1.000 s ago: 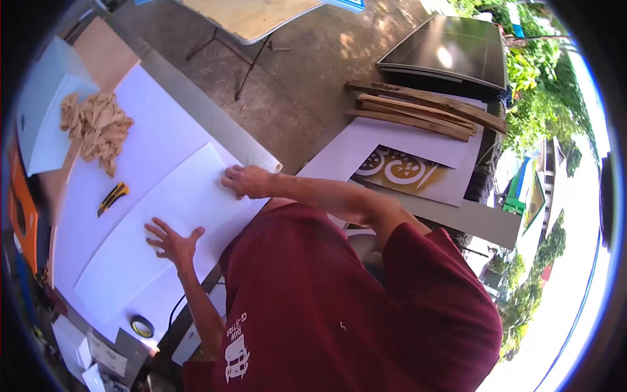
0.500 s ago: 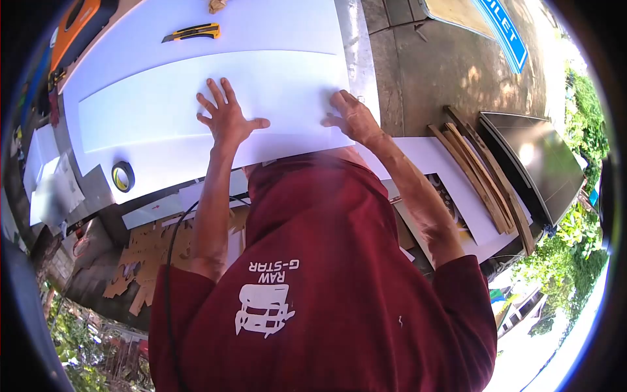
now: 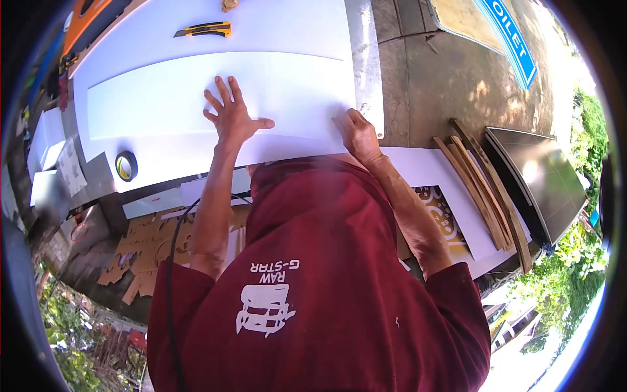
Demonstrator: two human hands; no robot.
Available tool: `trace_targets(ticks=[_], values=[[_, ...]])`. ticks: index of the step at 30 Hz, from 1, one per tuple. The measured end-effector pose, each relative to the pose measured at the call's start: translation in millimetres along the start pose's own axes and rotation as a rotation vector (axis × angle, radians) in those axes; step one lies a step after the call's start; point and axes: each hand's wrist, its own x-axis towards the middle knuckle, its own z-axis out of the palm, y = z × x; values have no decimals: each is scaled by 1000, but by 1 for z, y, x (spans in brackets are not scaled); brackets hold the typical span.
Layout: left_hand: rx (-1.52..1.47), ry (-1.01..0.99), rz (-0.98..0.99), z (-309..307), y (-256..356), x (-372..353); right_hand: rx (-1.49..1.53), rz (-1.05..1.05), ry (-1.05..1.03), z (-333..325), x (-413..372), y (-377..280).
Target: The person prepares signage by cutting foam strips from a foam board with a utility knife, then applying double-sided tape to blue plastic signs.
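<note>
A long white sheet (image 3: pixel 163 98) lies on a larger white board (image 3: pixel 287 26). My left hand (image 3: pixel 233 117) presses flat on the sheet with its fingers spread and holds nothing. At the sheet's right end, my right hand (image 3: pixel 359 136) has its fingers curled together near the edge; whatever they may hold is hidden. Beyond the sheet rests a yellow and black utility knife (image 3: pixel 204 29). A roll of black tape (image 3: pixel 126 166) sits on the board at the lower left.
Wooden strips (image 3: pixel 480 189) and dark panels (image 3: pixel 539 173) lie to the right. A blue sign (image 3: pixel 509 39) is at the upper right. Cut cardboard (image 3: pixel 147 245) lies below the board, an orange case (image 3: pixel 88 23) at the upper left. A black cable (image 3: pixel 171 281) crosses my shirt.
My right hand has closed its fingers and shifted slightly down along the sheet's right end. My left hand stays spread on the sheet. The whole view has shifted slightly.
</note>
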Motion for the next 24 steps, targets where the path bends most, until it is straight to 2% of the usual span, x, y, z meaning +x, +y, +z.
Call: trace_targets(ticks=[2,5,8,10,14,16,17,18,20,21,22,24], values=[[-1,-6,-5,0,0,-1,65,59,-4,1,-1,0],[-5,-6,-2,-1,1,1,179,516,287,-10,10,7],[-2,-23,-10,-9,4,-4,141,468,301,-26,24,21],[90,-48,-4,-17,7,-5,61,544,216,-37,44,24],[2,-144,-12,-54,0,6,-109,284,303,-44,118,62],[-222,-328,-8,-98,-27,23,172,235,319,-45,162,85],[-261,-213,46,-118,-44,21,177,209,320,-49,182,91],[-367,-246,36,-147,-61,20,176,190,326,-56,201,93],[-665,-186,-63,-195,-108,13,40,-48,242,-78,221,84],[-833,-33,-86,-211,-135,3,98,40,283,-75,231,74],[-932,65,-112,-226,-168,-1,127,227,249,-74,238,57],[-1101,265,-116,-241,-233,-16,222,261,156,-64,241,29]])
